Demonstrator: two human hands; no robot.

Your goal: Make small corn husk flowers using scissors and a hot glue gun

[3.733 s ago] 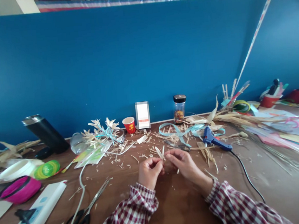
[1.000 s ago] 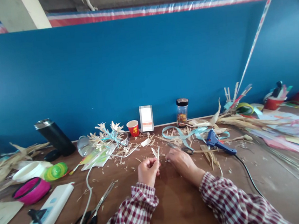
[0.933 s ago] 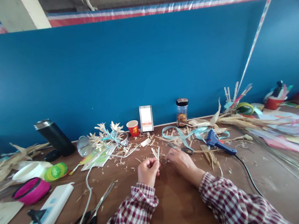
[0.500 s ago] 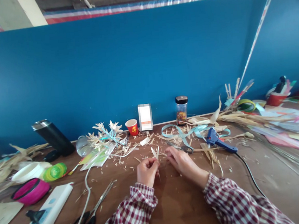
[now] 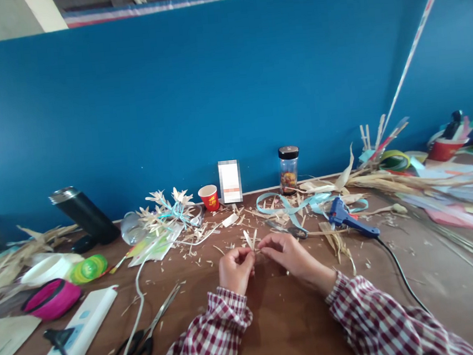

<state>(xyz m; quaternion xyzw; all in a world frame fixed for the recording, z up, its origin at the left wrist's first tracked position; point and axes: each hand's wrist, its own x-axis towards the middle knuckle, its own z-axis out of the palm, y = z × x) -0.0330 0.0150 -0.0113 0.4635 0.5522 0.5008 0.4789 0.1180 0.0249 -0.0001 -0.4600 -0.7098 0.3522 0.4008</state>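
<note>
My left hand (image 5: 235,270) is closed in a pinch around the base of a small pale corn husk flower (image 5: 250,239), whose narrow petals spread up above the fingertips. Close on its right, my right hand (image 5: 289,256) has thumb and forefinger pressed together beside the petals; whatever is between those fingertips is too small to make out. Behind the hands lie pale husk scraps (image 5: 229,220) and a curled light-blue ribbon (image 5: 292,215). A blue glue gun (image 5: 349,219) rests on the table to the right, with a dried husk piece (image 5: 335,243) near it.
Black-handled scissors (image 5: 145,339) and a white power strip (image 5: 79,340) lie at left. Along the blue partition (image 5: 228,89) stand a red paper cup (image 5: 209,198), a lidded jar (image 5: 289,172) and a tilted black flask (image 5: 85,214). A bunch of husk flowers (image 5: 168,209) sits left of the cup.
My right hand's fingertips have come in closer to the husk flower and pinched together. My left hand keeps its hold on the flower. The view has shifted slightly.
</note>
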